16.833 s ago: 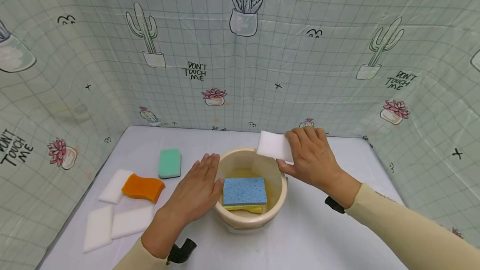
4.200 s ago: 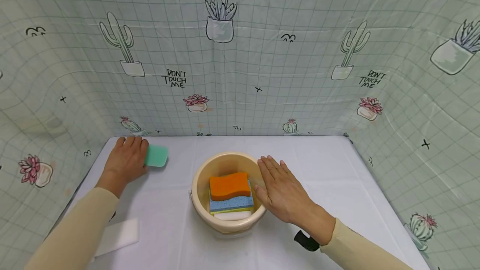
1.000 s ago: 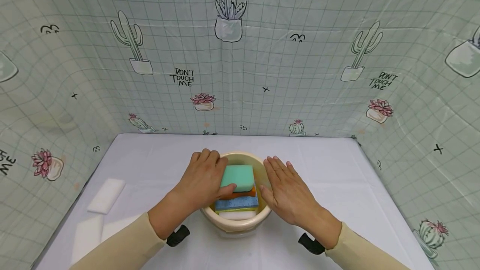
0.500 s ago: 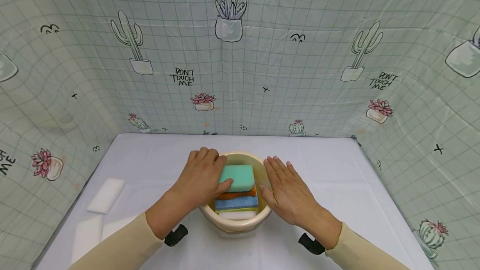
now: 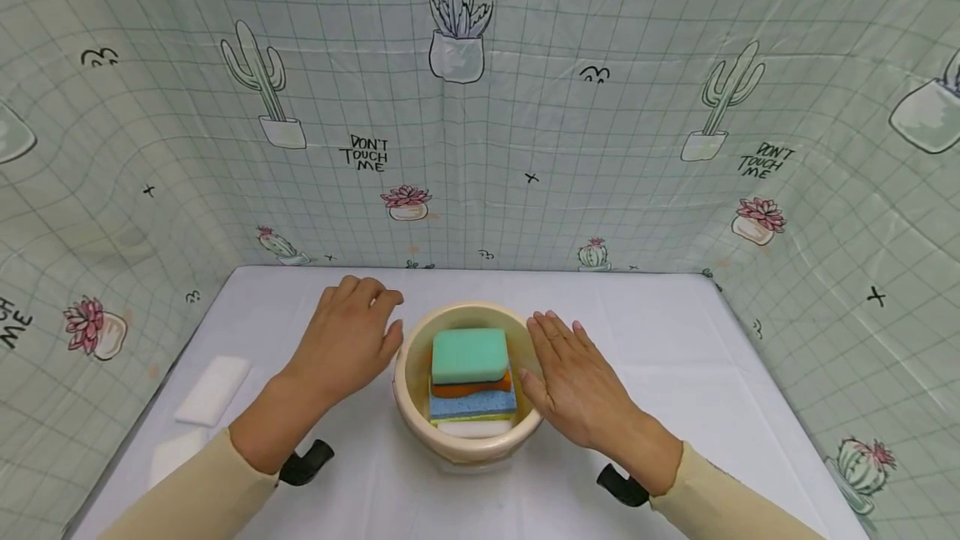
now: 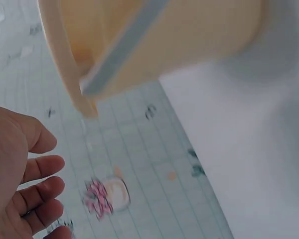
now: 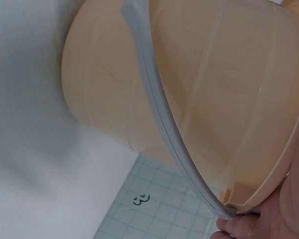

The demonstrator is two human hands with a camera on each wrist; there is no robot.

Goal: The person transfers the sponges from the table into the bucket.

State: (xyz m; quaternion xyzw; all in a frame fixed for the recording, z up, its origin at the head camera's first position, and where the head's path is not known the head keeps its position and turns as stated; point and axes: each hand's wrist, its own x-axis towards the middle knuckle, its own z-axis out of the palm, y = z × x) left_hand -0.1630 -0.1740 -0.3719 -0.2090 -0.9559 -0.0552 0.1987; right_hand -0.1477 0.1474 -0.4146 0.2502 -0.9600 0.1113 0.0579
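A cream bucket (image 5: 420, 427) stands on the table with a stack of sponges inside. On top lies a green sponge (image 5: 470, 355), over an orange sponge (image 5: 468, 389), a blue and yellow sponge (image 5: 474, 405) and a white one (image 5: 476, 428) at the bottom. My left hand (image 5: 347, 340) hangs just left of the rim, fingers loosely bent and holding nothing; the left wrist view shows it apart from the bucket. My right hand (image 5: 573, 386) rests with straight fingers against the right side of the rim. A grey handle (image 7: 162, 109) hangs down the bucket's side in the right wrist view.
White sponge pads lie at the table's left, one farther back (image 5: 213, 391) and one nearer (image 5: 177, 454), partly hidden by the left sleeve. A white cloth covers the table (image 5: 645, 340). A curtain printed with cacti (image 5: 480, 140) encloses its back and sides.
My left hand has let go of the green sponge, leaving it on the stack, and moved left out of the bucket. The right hand has stayed at the rim.
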